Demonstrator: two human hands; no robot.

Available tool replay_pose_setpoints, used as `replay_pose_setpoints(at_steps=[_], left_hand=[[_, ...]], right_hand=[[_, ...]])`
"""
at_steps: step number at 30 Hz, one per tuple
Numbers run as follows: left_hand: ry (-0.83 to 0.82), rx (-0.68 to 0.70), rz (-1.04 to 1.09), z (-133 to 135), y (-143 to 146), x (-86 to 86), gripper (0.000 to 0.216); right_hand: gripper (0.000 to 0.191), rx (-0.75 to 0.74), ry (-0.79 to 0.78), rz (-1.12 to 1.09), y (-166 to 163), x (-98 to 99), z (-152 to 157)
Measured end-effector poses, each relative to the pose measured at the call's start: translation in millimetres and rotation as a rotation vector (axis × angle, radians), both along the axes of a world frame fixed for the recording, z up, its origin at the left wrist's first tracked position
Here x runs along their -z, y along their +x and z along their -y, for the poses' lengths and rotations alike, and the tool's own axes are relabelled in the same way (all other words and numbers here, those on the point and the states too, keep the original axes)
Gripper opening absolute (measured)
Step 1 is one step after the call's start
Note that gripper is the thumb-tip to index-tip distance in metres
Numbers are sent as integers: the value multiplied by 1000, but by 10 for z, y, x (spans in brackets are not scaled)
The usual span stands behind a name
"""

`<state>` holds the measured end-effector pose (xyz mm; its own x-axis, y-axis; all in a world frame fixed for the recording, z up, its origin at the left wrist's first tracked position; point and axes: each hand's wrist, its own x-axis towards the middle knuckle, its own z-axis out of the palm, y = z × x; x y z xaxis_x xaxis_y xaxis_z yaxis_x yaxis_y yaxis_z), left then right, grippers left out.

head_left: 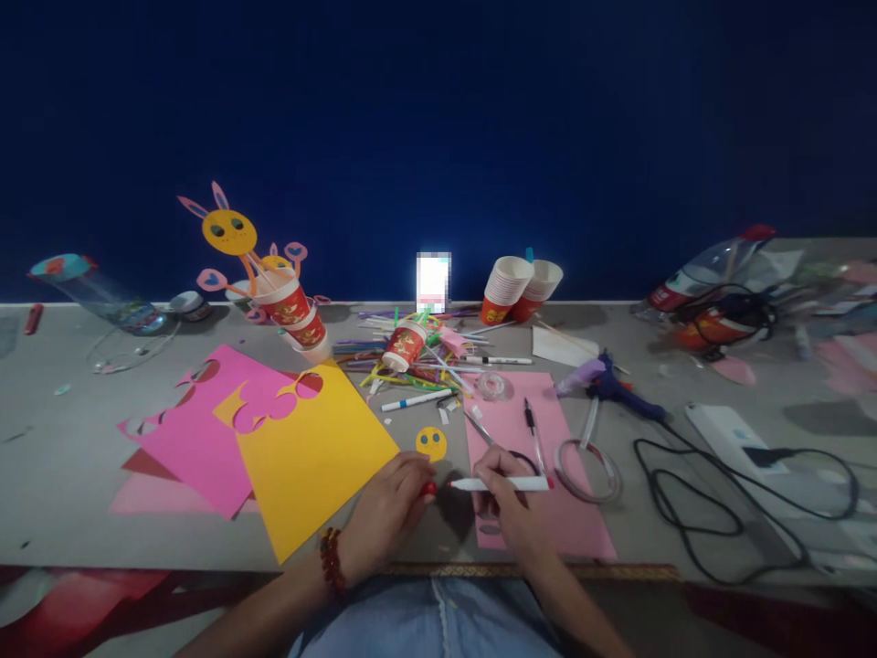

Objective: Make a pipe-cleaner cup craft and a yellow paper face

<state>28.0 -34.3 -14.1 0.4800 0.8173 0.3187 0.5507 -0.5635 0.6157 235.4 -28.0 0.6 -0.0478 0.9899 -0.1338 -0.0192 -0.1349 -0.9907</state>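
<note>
In my right hand [507,489] is a white marker [533,482] with a red end; its tip points left, toward my other hand. The fingers of my left hand [396,493] are curled round a small red marker cap [428,489], apart from the marker tip. Just beyond my left fingertips lies a yellow paper circle [431,444] with two dark round eyes. Partly under my right hand are scissors [480,426] on a pink sheet [568,521], with a black pen [530,419] beside them.
Yellow [308,466] and magenta sheets [206,457] lie left. Behind are a paper cup [406,344] among pipe cleaners, decorated cups [291,306] with a bunny face, and stacked cups [507,283]. A glue gun [617,388], its black cable [658,512] and a power strip [730,443] occupy the right.
</note>
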Motion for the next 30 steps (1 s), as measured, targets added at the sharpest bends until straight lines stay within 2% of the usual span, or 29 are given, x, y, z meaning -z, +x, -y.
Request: replay_pose_setpoints(at_steps=[4, 11, 21, 27, 30], left_hand=[[-85, -1, 67, 49, 79, -72, 17], [-92, 29, 31, 87, 140, -77, 18], [-120, 95, -131, 153, 190, -143, 39], [-200, 84, -179, 185, 248, -176, 49], [-187, 62, -188, 176, 276, -235, 52]], right_hand=[[32, -27, 7, -59, -43, -13, 63], [33, -55, 46, -53, -70, -26, 111], [40, -41, 15, -121, -145, 35, 189], [47, 42, 74, -182, -249, 134, 197], [48, 108, 114, -161, -296, 139, 201]])
